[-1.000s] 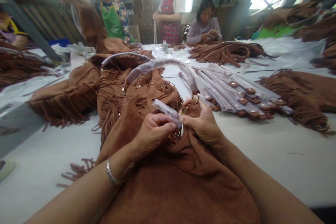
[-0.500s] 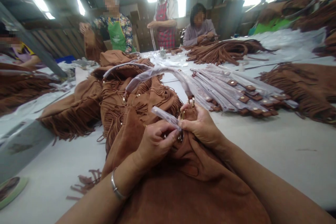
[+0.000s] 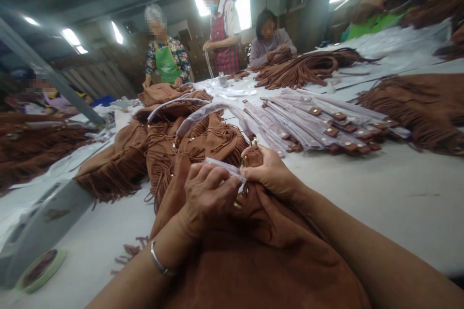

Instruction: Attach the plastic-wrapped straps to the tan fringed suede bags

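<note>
A brown suede bag [image 3: 275,260] lies in front of me, its wrapped handle [image 3: 217,107] arching up over it. My right hand [image 3: 271,171] is closed on the bag's strap tab, beside a gold metal ring. Just left of it, my left hand [image 3: 213,193], a bangle on its wrist, pinches a whitish plastic-wrapped strip [image 3: 224,165]. One end of the strip meets my right thumb. Gold zipper hardware [image 3: 238,202] shows beneath the left fingers.
Fringed brown bags [image 3: 116,159] lie to the left. Wrapped straps with brown tabs [image 3: 319,123] are piled at the right, before a bundle of brown strips [image 3: 308,68]. A tape roll [image 3: 41,270] sits at the lower left. Several people are around the table.
My left hand has turned, its knuckles now up and its fingers folded over the strip. The view has shifted slightly. The person in the green apron has lowered a brown piece onto the table.
</note>
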Motion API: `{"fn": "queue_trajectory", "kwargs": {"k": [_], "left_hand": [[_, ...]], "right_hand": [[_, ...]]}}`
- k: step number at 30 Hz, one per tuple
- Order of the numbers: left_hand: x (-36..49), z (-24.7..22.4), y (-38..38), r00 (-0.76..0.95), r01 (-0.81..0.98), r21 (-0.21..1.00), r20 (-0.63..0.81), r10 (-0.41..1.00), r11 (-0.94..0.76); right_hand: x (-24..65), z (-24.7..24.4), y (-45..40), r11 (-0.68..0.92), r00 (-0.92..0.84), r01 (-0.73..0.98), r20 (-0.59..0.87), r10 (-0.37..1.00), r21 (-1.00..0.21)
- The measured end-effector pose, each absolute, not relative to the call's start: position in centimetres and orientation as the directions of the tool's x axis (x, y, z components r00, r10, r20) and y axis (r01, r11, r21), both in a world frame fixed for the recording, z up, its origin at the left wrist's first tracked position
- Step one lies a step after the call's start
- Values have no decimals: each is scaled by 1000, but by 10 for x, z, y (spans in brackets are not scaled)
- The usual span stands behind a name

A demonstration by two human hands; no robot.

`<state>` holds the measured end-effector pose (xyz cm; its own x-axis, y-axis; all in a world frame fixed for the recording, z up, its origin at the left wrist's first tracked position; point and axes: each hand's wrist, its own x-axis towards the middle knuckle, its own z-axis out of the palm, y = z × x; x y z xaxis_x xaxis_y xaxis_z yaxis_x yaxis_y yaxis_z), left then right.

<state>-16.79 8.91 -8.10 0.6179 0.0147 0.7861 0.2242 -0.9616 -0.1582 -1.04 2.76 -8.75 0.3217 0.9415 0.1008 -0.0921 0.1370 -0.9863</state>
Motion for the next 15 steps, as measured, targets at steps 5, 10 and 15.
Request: {"fn": "queue_trajectory", "kwargs": {"k": [5,10,15], "left_hand": [[-169,-68,98,708,8,-208,692,-141,-978],[-173,-72,109,779,-87,10,624,-62,-996],[-175,-80,109,779,-126,228,626,46,-965]], "right_hand": [[-11,-83,24,66,259,-188,15,966,-980],[-13,-80,21,-5,229,-281,-72,971,-960],[-12,-80,22,-43,193,-336,-113,975,-941]]}}
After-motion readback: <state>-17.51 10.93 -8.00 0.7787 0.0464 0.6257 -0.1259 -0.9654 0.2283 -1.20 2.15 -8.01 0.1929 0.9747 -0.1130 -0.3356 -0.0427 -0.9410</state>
